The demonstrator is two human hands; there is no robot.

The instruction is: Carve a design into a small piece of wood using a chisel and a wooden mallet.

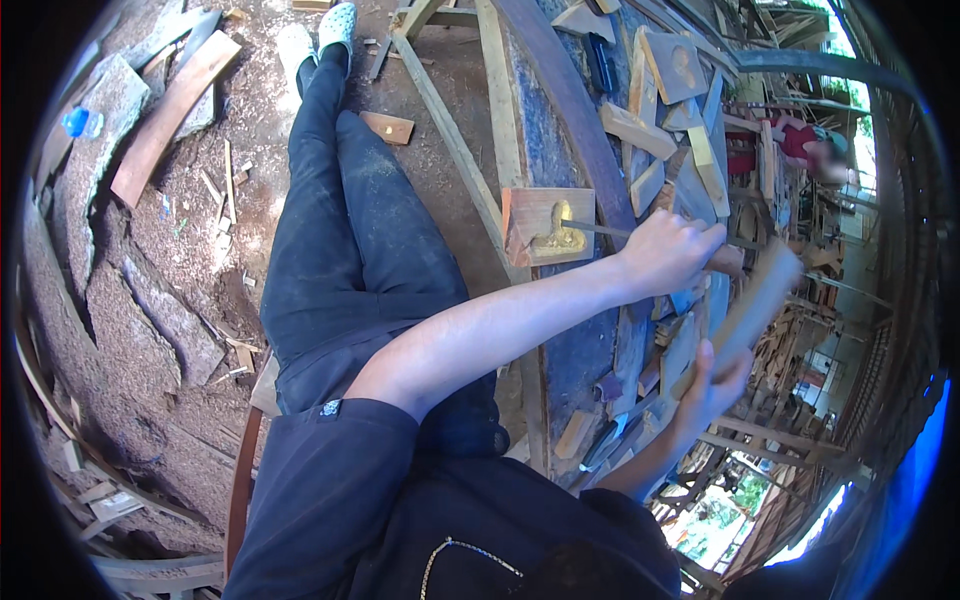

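My left hand (pixel 668 252) is closed on a chisel with a wooden handle (pixel 727 260); its steel blade (pixel 606 229) reaches left into a yellow carved hollow in a reddish wooden block (pixel 524 222) on the workbench (pixel 560 340). My right hand (pixel 710 385), lower right, grips a long wooden bar (pixel 762 295), raised and blurred beside the chisel handle. My left forearm crosses in front of part of the bench.
Offcuts, a carved block (pixel 668 68) and tools (pixel 600 445) lie along the bench. A person in red (pixel 795 140) is at upper right. My stretched legs are at centre left, beside scattered boards (pixel 170 120) and chips on the dirt floor.
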